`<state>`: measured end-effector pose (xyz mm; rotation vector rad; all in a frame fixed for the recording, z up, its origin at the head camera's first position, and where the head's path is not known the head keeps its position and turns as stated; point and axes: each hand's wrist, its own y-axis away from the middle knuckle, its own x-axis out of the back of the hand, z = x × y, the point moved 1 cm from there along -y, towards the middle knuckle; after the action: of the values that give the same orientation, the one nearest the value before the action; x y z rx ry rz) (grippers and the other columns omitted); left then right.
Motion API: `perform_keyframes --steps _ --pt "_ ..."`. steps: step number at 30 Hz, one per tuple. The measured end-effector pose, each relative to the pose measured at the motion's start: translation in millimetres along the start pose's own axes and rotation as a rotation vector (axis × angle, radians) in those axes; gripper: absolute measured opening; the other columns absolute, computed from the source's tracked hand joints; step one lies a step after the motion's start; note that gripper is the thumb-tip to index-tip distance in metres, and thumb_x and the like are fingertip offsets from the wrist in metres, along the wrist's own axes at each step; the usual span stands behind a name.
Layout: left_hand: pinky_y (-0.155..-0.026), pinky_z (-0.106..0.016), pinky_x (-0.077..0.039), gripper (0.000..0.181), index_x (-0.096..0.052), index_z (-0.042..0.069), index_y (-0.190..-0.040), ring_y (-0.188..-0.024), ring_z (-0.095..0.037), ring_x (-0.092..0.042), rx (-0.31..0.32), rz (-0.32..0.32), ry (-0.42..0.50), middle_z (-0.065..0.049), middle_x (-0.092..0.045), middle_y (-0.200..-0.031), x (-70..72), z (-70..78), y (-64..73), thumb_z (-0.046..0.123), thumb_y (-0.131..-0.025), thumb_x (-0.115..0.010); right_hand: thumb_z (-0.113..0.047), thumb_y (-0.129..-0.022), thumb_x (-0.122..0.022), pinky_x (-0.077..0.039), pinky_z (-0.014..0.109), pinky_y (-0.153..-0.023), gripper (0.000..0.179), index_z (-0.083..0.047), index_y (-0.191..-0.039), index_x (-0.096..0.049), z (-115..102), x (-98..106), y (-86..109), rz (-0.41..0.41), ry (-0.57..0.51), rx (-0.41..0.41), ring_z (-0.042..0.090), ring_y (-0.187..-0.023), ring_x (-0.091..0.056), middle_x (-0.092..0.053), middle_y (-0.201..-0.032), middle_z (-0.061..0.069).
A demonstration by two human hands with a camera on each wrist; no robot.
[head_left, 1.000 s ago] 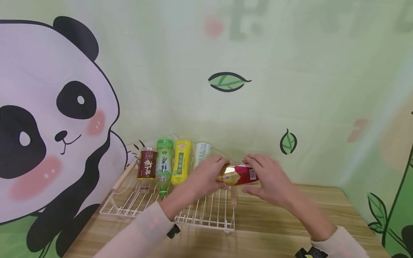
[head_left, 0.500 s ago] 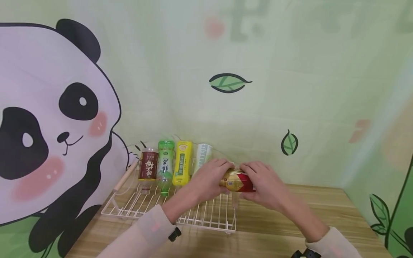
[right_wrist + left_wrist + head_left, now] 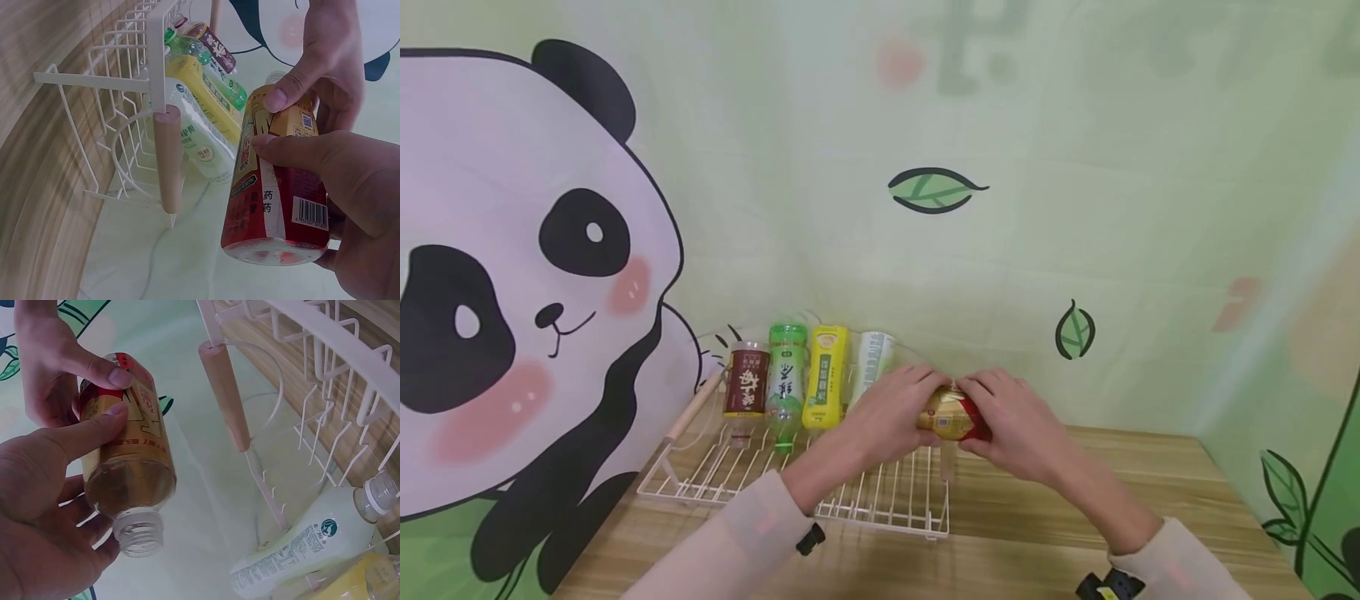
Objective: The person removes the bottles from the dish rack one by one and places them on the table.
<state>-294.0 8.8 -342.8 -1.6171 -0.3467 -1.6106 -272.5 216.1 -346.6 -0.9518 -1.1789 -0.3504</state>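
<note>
Both hands hold a clear plastic bottle with a red and gold label point(image 3: 951, 417) in the air, over the right end of a white wire rack point(image 3: 880, 500). My left hand point(image 3: 895, 417) grips it near the neck, thumb across the label. My right hand point(image 3: 1015, 425) grips the red part toward the base. In the left wrist view the bottle's threaded neck point(image 3: 140, 534) shows without a cap. On the rack lie a maroon-labelled bottle point(image 3: 748, 379), a green bottle point(image 3: 786, 383), a yellow bottle point(image 3: 825, 379) and a pale white-green bottle point(image 3: 872, 362), slanted side by side.
The rack has wooden handles point(image 3: 167, 159) at its ends and stands on a wood-grain table point(image 3: 1075, 500). A pale green cloth backdrop point(image 3: 820, 208) with a printed panda and leaves hangs behind it.
The red and gold bottle has turned in the hands and sunk slightly. My right hand has shifted left along it, closer to my left hand, so less red label shows.
</note>
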Motion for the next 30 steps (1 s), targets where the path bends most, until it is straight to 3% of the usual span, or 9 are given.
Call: perform_keyframes --steps 7,12,17,23,30 --pt "-0.112 -0.035 -0.050 0.081 -0.053 0.011 -0.152 -0.130 -0.020 -0.058 0.024 0.000 0.042 -0.003 -0.059 -0.145 8.1 -0.2 0.0 0.036 -0.086 -0.091 -0.027 -0.076 -0.098 -0.058 0.054 -0.093 0.075 0.003 -0.135 -0.062 6 6 1.6 -0.007 0.003 0.000 0.033 -0.116 -0.061 -0.065 -0.128 0.015" --pt "-0.116 -0.038 -0.046 0.089 -0.049 0.010 -0.157 -0.140 -0.024 -0.053 0.082 -0.004 0.107 -0.005 -0.054 -0.154 17.5 -4.4 2.2 0.046 -0.086 -0.088 -0.021 -0.072 -0.100 -0.060 0.055 -0.093 0.075 0.002 -0.133 -0.063 16 10 6.7 0.016 0.008 -0.010 0.034 -0.114 -0.062 -0.065 -0.127 0.016" --pt "-0.119 -0.043 -0.043 0.092 -0.042 0.009 -0.160 -0.147 -0.029 -0.046 0.173 0.008 0.234 -0.009 -0.046 -0.161 19.6 -13.5 5.6 0.043 -0.088 -0.087 -0.017 -0.071 -0.100 -0.059 0.055 -0.093 0.077 0.002 -0.135 -0.062 31 17 13.3 0.037 -0.011 -0.018 0.036 -0.115 -0.062 -0.064 -0.126 0.016" --pt "-0.116 -0.047 -0.046 0.088 -0.041 0.008 -0.161 -0.144 -0.032 -0.049 0.275 0.069 0.386 -0.012 -0.046 -0.160 9.8 -24.5 10.5 0.035 -0.090 -0.087 -0.012 -0.072 -0.099 -0.058 0.057 -0.096 0.080 0.002 -0.140 -0.058 49 28 24.9 0.037 -0.054 -0.081 0.037 -0.117 -0.059 -0.061 -0.129 0.018" --pt "-0.114 -0.050 -0.048 0.090 -0.041 0.004 -0.159 -0.141 -0.035 -0.052 0.311 0.087 0.497 -0.015 -0.049 -0.158 -22.7 -24.4 17.9 0.034 -0.089 -0.088 -0.009 -0.073 -0.098 -0.059 0.060 -0.093 0.080 0.001 -0.141 -0.055 66 41 42.0 0.061 -0.129 -0.155 0.038 -0.118 -0.056 -0.058 -0.131 0.019"
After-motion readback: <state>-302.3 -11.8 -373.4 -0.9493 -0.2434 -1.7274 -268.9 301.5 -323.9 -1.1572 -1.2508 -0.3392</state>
